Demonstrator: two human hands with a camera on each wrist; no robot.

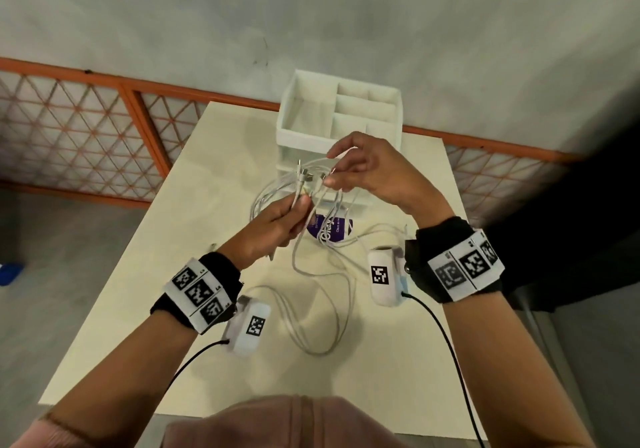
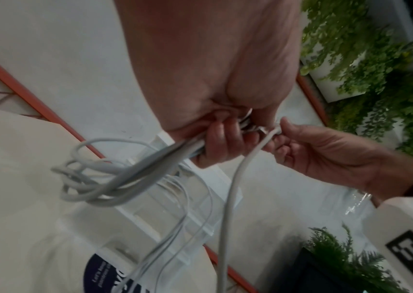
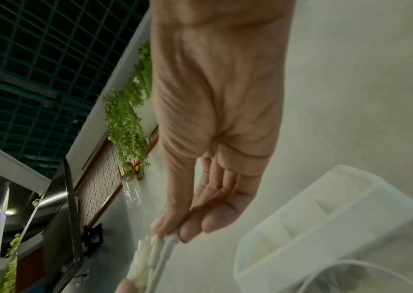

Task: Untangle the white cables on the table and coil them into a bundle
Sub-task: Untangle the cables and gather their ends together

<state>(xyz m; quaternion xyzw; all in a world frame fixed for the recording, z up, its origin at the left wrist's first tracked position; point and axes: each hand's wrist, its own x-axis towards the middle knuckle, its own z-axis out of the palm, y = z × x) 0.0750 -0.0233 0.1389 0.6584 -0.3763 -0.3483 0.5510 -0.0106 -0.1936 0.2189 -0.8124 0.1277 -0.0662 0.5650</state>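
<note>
Several thin white cables (image 1: 311, 271) hang in loops from both hands down to the cream table (image 1: 145, 291). My left hand (image 1: 277, 220) grips a bunch of cable ends, their metal plugs (image 1: 306, 174) sticking up. In the left wrist view its curled fingers (image 2: 215, 142) close round the strands (image 2: 115, 178). My right hand (image 1: 363, 170) is raised just right of it and pinches one cable end between thumb and fingertips (image 3: 185, 232); that cable (image 2: 232, 188) drops straight down. The other right fingers are loosely spread.
A white compartment organiser (image 1: 341, 115) stands at the table's far edge, right behind the hands. A purple round label (image 1: 329, 229) lies under the cables. Orange-framed mesh panels (image 1: 86, 128) run along the wall. Black wrist-camera leads (image 1: 446, 343) trail toward me.
</note>
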